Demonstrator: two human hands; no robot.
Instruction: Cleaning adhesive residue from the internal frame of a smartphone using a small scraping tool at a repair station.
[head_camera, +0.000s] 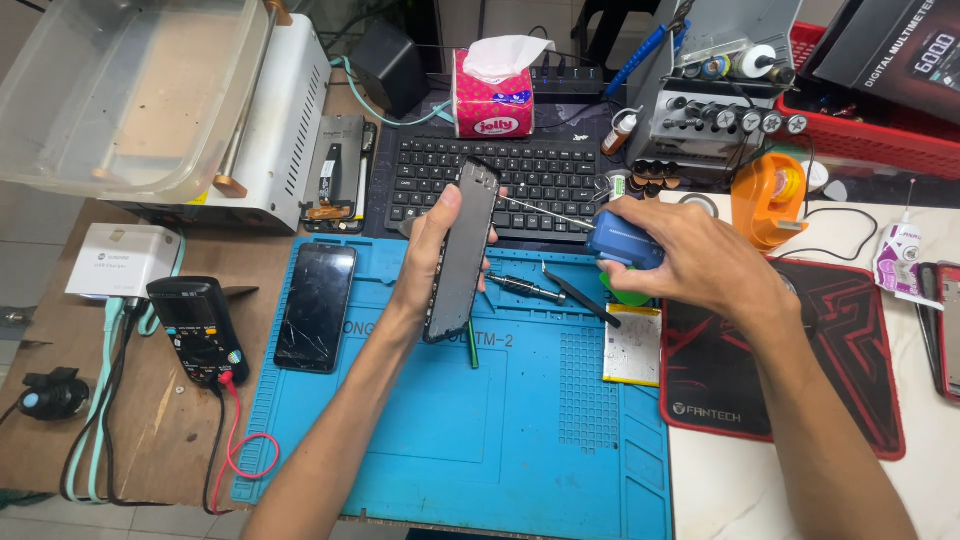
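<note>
My left hand (428, 262) grips a dark phone body (462, 252), held upright and edge-on above the blue work mat (520, 420). My right hand (690, 255) holds a blue-handled tool (622, 240); its thin metal needle (545, 212) points left and reaches the upper part of the phone. A phone with a cracked black screen (316, 306) lies flat on the mat's left edge.
On the mat lie a screwdriver (525, 288), black tweezers (580, 296) and a flat white battery (632, 346). A black keyboard (505, 180) and pink tissue box (492, 98) stand behind. A multimeter (198, 328) sits left, a red-black mouse pad (800, 370) right.
</note>
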